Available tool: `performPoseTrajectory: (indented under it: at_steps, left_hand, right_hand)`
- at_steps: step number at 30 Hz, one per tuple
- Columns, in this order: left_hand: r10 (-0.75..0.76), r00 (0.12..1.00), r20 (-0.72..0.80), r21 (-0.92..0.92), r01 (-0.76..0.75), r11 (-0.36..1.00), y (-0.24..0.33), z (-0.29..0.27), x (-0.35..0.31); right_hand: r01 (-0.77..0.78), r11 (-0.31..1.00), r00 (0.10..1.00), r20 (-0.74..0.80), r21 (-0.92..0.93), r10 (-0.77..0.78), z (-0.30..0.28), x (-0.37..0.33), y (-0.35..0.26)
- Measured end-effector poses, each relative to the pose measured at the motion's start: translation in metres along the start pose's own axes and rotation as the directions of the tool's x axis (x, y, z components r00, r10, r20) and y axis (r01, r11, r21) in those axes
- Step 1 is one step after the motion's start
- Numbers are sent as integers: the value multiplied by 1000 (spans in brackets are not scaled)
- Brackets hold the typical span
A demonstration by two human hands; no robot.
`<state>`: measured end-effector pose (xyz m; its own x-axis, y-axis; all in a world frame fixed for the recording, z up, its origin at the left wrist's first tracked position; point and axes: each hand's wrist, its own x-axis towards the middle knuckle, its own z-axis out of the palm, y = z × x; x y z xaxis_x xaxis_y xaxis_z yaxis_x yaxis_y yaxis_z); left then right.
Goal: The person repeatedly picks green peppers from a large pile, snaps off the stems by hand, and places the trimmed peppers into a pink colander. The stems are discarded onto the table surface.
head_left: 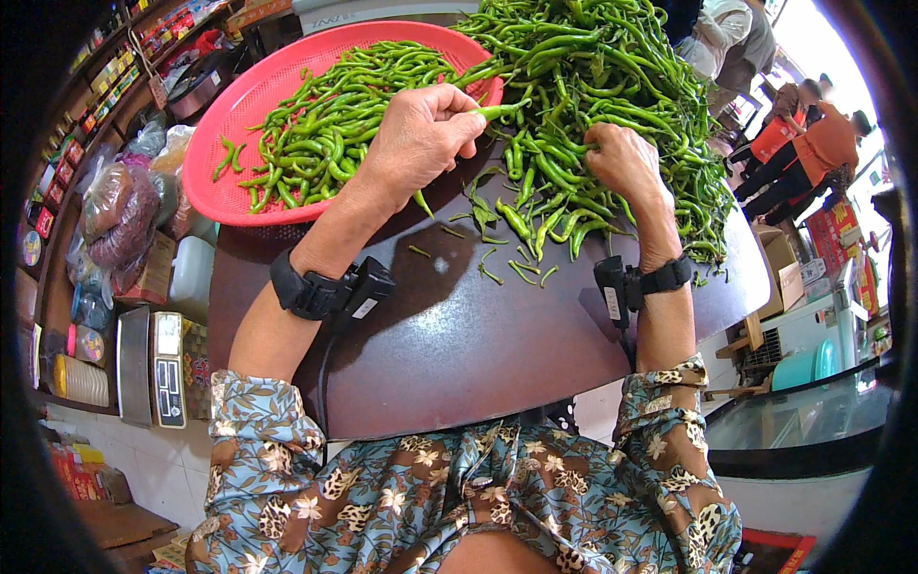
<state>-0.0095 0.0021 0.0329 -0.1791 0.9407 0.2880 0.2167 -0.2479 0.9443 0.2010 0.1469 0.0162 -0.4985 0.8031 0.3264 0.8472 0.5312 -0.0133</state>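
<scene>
My left hand [421, 143] is closed in a pinch over the right rim of a pink plastic basket [212, 153]. A green chili pepper [499, 112] sticks out to the right from its thumb and forefinger, and the tip of another green pepper shows below the palm. The basket holds many loose green chilies [330, 134]. My right hand [626, 167] rests at the near side of a large heap of green chilies with stems and leaves [612, 67]. Its fingers are curled closed on a chili there; the fingertips are partly hidden.
Stem bits [521, 270] lie on the dark brown table [449, 335]. Packed shelves, plastic bags [120, 206] and a scale [169, 368] stand to the left. A glass-topped case [794, 416] is at the right. People in orange [824, 143] stand beyond, at the upper right.
</scene>
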Motion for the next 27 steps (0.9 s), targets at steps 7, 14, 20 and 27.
performPoseTrajectory:
  at_steps: [7,14,20,27]
  left_hand:
    - [2,1000,-4,-2,-2,1000,0,0,0]
    - [-1,1000,0,-14,1,1000,-3,2,1]
    - [-68,998,18,-15,68,998,-2,3,-1]
    - [-130,989,66,35,128,991,-2,2,-1]
  right_hand:
    - [152,943,985,34,298,-169,-17,-9,-15]
    - [210,942,882,365,261,-298,-17,-12,-37]
    - [178,862,900,276,475,-338,-17,-14,-41]
    - [397,534,917,-304,747,-257,-11,-7,-47]
